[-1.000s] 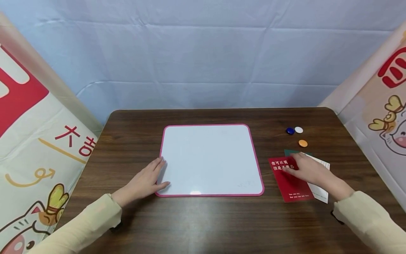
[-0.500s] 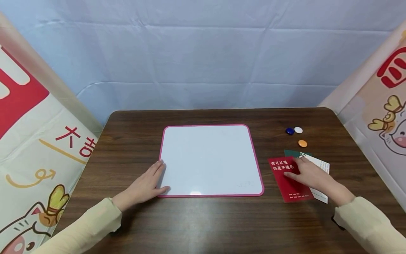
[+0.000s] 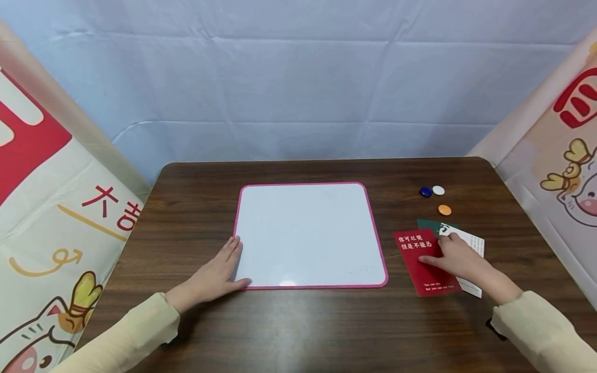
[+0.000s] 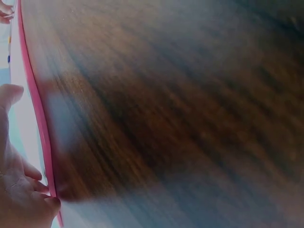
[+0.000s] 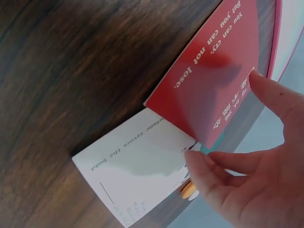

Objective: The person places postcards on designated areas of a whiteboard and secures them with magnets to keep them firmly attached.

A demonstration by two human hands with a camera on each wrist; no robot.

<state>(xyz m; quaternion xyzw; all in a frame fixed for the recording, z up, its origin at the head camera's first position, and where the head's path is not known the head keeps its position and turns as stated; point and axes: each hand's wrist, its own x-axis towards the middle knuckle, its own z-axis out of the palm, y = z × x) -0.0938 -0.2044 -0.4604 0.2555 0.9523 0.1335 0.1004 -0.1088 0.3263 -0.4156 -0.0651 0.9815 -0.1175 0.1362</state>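
The left hand (image 3: pixel 211 275) touched the edge of the whiteboard (image 3: pixel 308 233), thumb spread from close-set fingers. The thumb of the right hand (image 3: pixel 462 260) stood over the red card (image 3: pixel 426 272), spread from fingers near its edge; contact couldn't be told. Because it overlapped the white card (image 3: pixel 473 243) below those fingertips, with the green card (image 3: pixel 426 224) just beyond, a tug could drag all three. Farther past them, overreaching could scatter the orange disc (image 3: pixel 444 210), blue disc (image 3: pixel 425 192) and white disc (image 3: pixel 438 190).

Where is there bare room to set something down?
Bare table: in front of the whiteboard, between the sleeves; left of it, beyond the left hand; a strip behind the whiteboard. Crowded: right side, with cards, discs and right hand.
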